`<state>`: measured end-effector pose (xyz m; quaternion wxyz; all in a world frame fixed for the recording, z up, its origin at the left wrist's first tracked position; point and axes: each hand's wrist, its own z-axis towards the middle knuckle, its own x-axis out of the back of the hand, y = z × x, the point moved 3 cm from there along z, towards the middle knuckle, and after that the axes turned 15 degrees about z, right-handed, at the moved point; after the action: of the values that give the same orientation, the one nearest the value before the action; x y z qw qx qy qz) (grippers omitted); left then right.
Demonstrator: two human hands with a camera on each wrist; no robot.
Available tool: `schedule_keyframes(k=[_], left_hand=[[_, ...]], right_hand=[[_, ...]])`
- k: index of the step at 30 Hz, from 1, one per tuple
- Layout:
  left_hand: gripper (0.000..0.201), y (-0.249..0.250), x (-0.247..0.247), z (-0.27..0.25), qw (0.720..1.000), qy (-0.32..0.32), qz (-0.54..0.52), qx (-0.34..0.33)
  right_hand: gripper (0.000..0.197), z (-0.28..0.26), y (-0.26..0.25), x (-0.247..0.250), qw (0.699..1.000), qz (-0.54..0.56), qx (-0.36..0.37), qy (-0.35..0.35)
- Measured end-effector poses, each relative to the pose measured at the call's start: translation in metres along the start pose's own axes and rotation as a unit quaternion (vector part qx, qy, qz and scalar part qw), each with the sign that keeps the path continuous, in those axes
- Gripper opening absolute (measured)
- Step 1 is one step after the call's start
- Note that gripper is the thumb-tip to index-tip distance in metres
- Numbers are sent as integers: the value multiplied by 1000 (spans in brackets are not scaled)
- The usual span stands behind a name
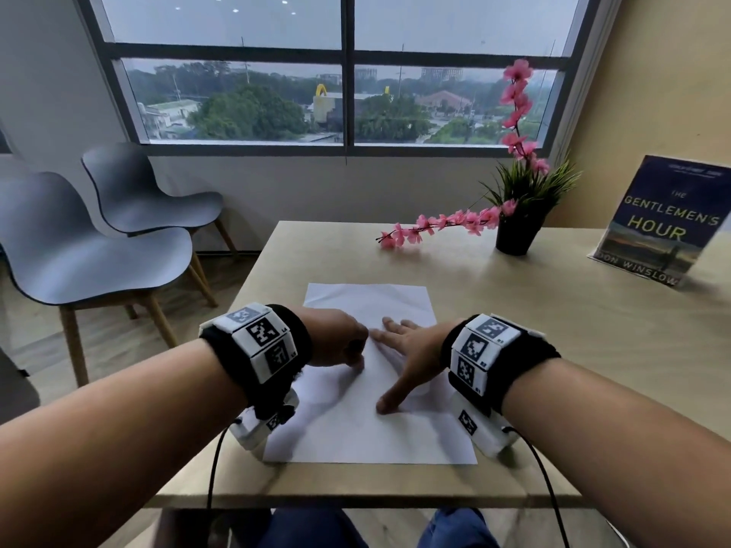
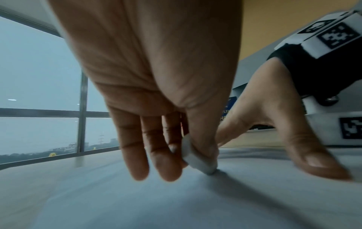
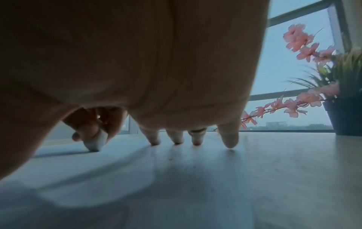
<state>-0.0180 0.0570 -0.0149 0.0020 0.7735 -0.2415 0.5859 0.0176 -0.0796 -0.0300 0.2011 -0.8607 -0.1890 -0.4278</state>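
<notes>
A white sheet of paper (image 1: 356, 433) lies flat on the light wooden table (image 1: 553, 330) in front of me. My left hand (image 1: 350, 350) pinches a small white eraser (image 2: 197, 159) between thumb and forefinger, its tip touching the paper near the sheet's middle. The same eraser (image 3: 96, 142) shows in the right wrist view. Just to its right my right hand (image 1: 403, 346) lies palm down on the sheet, fingers (image 3: 176, 139) spread and straight, thumb (image 2: 317, 164) stretched toward me. The head view hides the eraser under my left hand.
A black pot with a green plant and pink blossom sprays (image 1: 518, 227) stands at the table's back right. A book (image 1: 664, 223) stands propped at the far right. Two grey chairs (image 1: 99, 247) sit left of the table, below a wide window.
</notes>
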Motion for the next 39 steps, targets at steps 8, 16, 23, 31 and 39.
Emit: schedule_keyframes(k=[8, 16, 23, 31, 39], left_hand=[[34, -7, 7, 11, 999, -32, 11, 14], [32, -2, 5, 14, 998, -55, 40, 5], [27, -4, 2, 10, 998, -52, 39, -15], [31, -11, 8, 12, 997, -59, 55, 14], [30, -19, 8, 13, 996, -58, 57, 37]], right_hand=[[125, 1, 3, -3, 999, 44, 13, 10], [126, 2, 3, -3, 998, 61, 18, 11], [126, 2, 3, -2, 998, 65, 15, 8], [126, 1, 3, -2, 998, 63, 13, 8], [125, -2, 1, -1, 998, 61, 11, 9]])
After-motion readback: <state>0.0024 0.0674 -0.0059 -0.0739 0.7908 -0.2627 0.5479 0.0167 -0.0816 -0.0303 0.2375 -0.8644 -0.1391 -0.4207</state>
